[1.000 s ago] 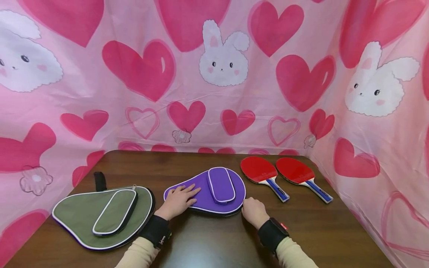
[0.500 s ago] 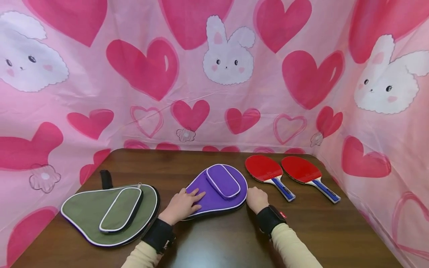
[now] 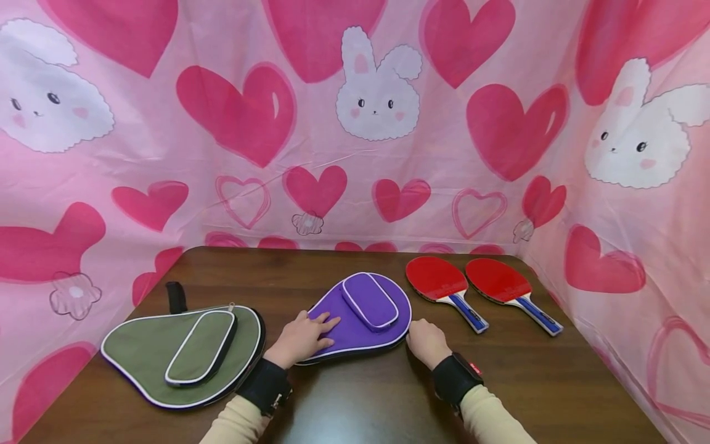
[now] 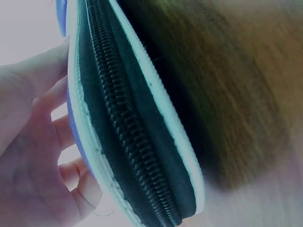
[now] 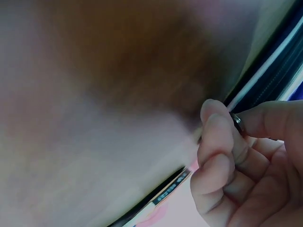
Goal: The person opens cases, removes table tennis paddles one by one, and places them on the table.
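A purple table tennis bat case [image 3: 346,324] with white piping and a raised front pocket [image 3: 370,301] lies mid-table. My left hand [image 3: 302,339] rests on its narrow left end, fingers spread over the fabric. In the left wrist view, a closed stretch of black zipper [image 4: 120,109] runs along the case's side. At the rounded right end, my right hand [image 3: 427,343] pinches a small metal zipper pull [image 5: 237,123] between thumb and curled fingers. Most of the pull is hidden by the fingers.
To the left lies a green bat case [image 3: 138,345] with a black strap [image 3: 176,297]. Two red bats with blue handles, the nearer one [image 3: 438,279] and the farther one [image 3: 499,282], lie at right. A pink curtain [image 3: 249,203] backs the wooden table [image 3: 355,401].
The purple case has turned, its narrow end swinging toward me under the left hand. My right hand went slightly away along the rounded end, then came back toward me.
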Motion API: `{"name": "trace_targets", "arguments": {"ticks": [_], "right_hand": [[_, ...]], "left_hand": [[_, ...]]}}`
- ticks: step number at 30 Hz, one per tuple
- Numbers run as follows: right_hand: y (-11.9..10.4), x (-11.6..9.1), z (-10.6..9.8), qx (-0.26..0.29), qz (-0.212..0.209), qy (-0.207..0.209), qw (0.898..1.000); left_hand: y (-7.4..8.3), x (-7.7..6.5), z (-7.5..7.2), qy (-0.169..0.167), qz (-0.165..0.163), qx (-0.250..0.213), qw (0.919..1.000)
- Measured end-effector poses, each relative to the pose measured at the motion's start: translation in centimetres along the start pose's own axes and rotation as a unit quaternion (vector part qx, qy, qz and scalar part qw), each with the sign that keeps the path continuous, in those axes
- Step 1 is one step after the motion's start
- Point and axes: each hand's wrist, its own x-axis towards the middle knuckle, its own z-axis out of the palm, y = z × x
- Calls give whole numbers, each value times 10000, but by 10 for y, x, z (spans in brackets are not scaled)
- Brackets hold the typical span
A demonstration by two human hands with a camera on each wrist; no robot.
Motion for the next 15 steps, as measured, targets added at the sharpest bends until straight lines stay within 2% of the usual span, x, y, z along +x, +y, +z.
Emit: {"name": "trace_targets", "arguments": {"ticks": [7,15], "right_hand": [[-16,-13,3,-142,-336,340,9988],[-37,-22,9,-311,-578,439,9969]], "left_hand": [[-1,-2,0,64,17,23,10000],[-4,-4,3,133,-8,78,9999]]}}
